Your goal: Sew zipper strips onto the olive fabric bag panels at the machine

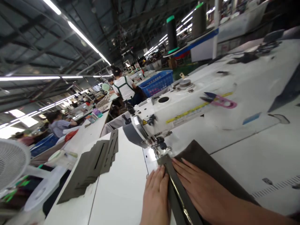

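A white sewing machine [150,125] stands on the table, its needle area just beyond my fingertips. Under its presser foot runs the end of a dark olive fabric strip with a gold zipper [177,192] along it. My left hand [156,195] lies flat at the strip's left edge, fingers stretched toward the needle. On the right, my right hand [199,187] rests flat with fingers extended, pressing a larger dark fabric panel [199,153] and the strip's right side. The zipper's pull shows near the bottom edge of the view.
Stacked dark olive fabric pieces [93,165] lie on the table at left. Thread snips [220,100] with a pink handle rest on the machine arm. A white fan [14,162] stands far left. Beyond are a blue crate [157,82] and a person in a white shirt [124,86].
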The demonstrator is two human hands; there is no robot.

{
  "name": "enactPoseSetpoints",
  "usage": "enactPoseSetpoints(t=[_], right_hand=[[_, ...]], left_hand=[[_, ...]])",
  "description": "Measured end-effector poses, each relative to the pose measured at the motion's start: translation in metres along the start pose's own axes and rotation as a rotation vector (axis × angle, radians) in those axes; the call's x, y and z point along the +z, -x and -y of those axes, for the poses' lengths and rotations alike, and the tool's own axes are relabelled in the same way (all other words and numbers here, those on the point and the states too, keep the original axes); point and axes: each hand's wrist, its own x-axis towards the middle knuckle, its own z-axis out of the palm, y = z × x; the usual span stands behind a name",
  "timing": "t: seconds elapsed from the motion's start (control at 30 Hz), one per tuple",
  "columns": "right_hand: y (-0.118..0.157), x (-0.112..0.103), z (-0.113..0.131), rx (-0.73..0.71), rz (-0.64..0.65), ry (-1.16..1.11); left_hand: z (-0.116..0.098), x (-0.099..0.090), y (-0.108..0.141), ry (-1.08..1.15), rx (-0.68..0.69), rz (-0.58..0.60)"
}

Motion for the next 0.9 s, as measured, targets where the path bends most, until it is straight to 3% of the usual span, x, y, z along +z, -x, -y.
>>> enactPoseSetpoints(t=[0.17, 0.33, 0.57, 0.73, 0.9], right_hand=[[0.0, 0.002, -0.004, -0.086, -0.021, 0.049], [-0.001, 0.019, -0.015, -0.151, -0.084, 0.105], [-0.016, 0.041, -0.034, -0.165, -0.098, 0.094], [-0.029, 0.036, -0.038, -0.198, -0.112, 0.096], [-0.032, 0.03, -0.036, -0.186, -0.121, 0.125]], left_hand=[[-0.003, -0.001, -0.004, 0.002, -0.05, -0.054], [0.002, 0.011, -0.009, 0.022, -0.059, -0.128], [0.022, 0.028, -0.019, 0.027, -0.106, -0.054], [0.029, 0.028, -0.026, 0.045, -0.108, -0.03], [0.03, 0.028, -0.027, 0.066, -0.083, -0.08]])
